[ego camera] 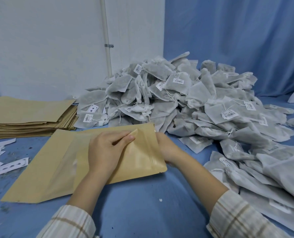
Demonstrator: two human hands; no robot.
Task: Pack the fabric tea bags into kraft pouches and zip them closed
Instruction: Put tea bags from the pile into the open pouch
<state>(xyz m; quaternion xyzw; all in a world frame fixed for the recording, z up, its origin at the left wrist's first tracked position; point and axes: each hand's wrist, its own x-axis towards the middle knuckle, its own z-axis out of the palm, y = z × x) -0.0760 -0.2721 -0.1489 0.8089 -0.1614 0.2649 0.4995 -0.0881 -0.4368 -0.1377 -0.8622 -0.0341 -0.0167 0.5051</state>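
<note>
A kraft pouch with a zip strip lies in front of me on the blue surface, on top of a second flat kraft pouch. My left hand rests on the upper pouch and pinches its top lip between thumb and fingers, lifting it. Gripping the pouch's right end at the mouth is my right hand, partly hidden behind the edge. A big heap of grey fabric tea bags with white labels lies behind and to the right.
A stack of flat kraft pouches sits at the left. White paper labels and crumbs lie at the left edge. More tea bags spread along the right side. A white wall and blue curtain stand behind.
</note>
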